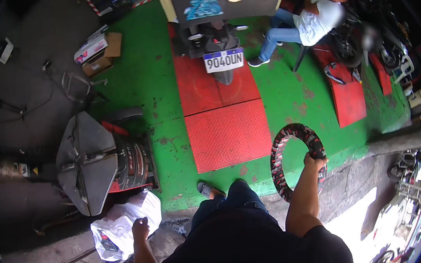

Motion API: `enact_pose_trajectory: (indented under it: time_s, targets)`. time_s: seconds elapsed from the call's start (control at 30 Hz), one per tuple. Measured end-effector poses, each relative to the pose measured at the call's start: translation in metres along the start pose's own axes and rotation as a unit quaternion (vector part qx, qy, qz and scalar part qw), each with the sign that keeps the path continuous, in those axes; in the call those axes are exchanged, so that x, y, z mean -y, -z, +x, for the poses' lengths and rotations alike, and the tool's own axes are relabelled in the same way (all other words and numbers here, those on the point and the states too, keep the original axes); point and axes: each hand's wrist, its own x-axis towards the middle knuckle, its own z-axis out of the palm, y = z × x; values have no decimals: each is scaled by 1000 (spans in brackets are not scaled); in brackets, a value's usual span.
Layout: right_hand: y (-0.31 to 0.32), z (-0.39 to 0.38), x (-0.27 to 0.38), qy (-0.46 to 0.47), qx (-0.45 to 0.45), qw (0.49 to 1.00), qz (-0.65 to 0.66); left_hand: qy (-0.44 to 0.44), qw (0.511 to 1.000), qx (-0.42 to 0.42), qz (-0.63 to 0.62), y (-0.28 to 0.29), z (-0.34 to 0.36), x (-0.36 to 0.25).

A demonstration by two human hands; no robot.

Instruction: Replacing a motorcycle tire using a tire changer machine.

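The right hand (316, 162) reaches toward one o'clock, fingers grasping a tyre (278, 170), its long axis roughly twelve-to-six. The left hand (140, 229) overlaps a bag (119, 224); I cannot tell its grip.

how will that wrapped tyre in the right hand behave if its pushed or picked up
The wrapped tyre is probably fairly stiff, since it forms an open ring though the right hand grips only one side. Its rounded outline suggests it may roll if pushed on edge.

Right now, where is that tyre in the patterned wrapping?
In the head view, the wrapped tyre is right of centre, its right side gripped by the right hand, just right of the red ramp.
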Motion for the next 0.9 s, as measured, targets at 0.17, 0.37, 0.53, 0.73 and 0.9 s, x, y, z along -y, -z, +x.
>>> enact_pose_trajectory:
  time_s: [0.17, 0.37, 0.53, 0.73, 0.9]
  targets:
    - [9, -16, 4, 2, -59, 998, 11, -84, 995, -37, 31, 26, 40, -96]
    - [31, -33, -25, 11, -102, 991, -84, -132, 989, -45, 38, 21, 34, -194]
    - [15, -72, -70, -20, -66, 976, -207, -147, 988, -52, 10, 22, 16, -253]
    - [-43, -171, -149, -153, 116, 944, -268, -139, 985, -100, -18, 43, 3, -301]
    - [-90, -242, -250, -260, 212, 892, -304, -147, 974, -152, -84, 67, 17, -324]
